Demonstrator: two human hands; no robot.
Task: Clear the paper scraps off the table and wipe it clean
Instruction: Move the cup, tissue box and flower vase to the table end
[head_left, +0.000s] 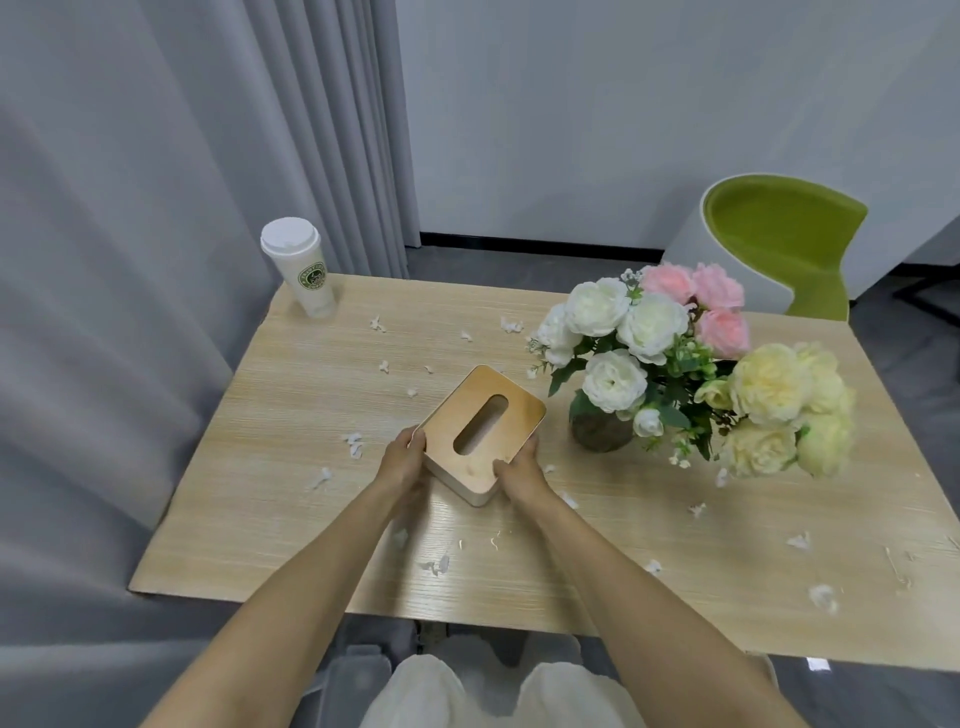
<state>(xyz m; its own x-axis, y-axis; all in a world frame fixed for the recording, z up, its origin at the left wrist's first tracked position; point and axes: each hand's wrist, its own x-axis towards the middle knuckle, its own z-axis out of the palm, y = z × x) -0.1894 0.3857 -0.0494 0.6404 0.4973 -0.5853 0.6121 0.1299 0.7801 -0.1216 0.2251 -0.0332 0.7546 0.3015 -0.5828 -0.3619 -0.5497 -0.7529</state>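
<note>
The left hand (407, 457) and right hand (521, 469) grip opposite sides of the rounded, wood-topped tissue box (485, 415). Fluffy white paper scraps (354, 445) lie scattered around the box on the pale, grained table (291, 415).

Both bare forearms stretched forward, left grip (408, 457) and right grip (522, 467) clasping opposite near sides of the tissue box (519, 415), fingers curled

The white cup (301, 270) on the desk (311, 415) has a green round logo (312, 276). Its tiny letters are too blurry to read. No words can be read.
</note>
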